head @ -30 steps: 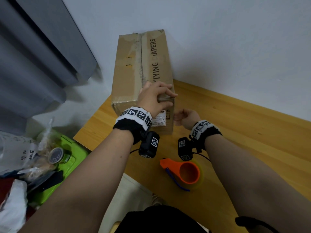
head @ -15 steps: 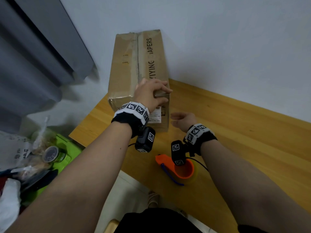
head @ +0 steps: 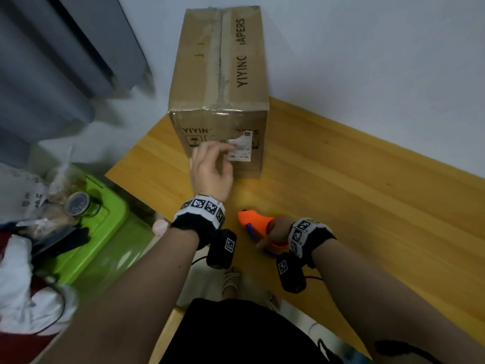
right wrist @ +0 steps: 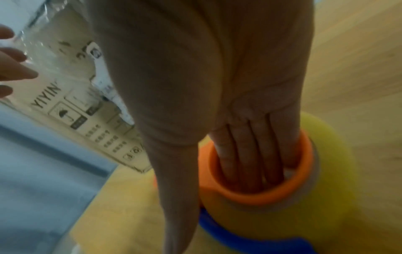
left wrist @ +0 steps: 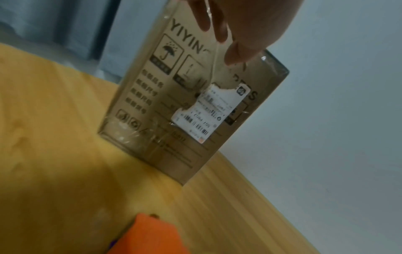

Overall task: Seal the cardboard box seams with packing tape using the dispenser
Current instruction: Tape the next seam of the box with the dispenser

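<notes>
A tall brown cardboard box (head: 217,61) stands at the table's far left, with old rough tape along its top seam and a torn white label (head: 242,151) on the near face. My left hand (head: 212,166) hovers at that near face with fingers loosely spread; the left wrist view shows the fingertips (left wrist: 239,25) by the print on the box (left wrist: 152,137). My right hand (head: 278,229) holds the orange tape dispenser (head: 253,219) lying on the table. Its fingers (right wrist: 250,154) sit inside the orange ring (right wrist: 250,194) and the thumb runs down outside; a yellowish tape roll (right wrist: 332,171) surrounds the ring.
The wooden table (head: 341,206) runs to the right along a white wall. Its left corner (head: 106,176) is close to the box. Below on the left are a green bin (head: 105,232) with bags and clutter, and a grey curtain (head: 52,61).
My left hand left the box's top edge and dropped in front of the near face. My right hand drew back from the box's side and slid its fingers into the dispenser's ring.
</notes>
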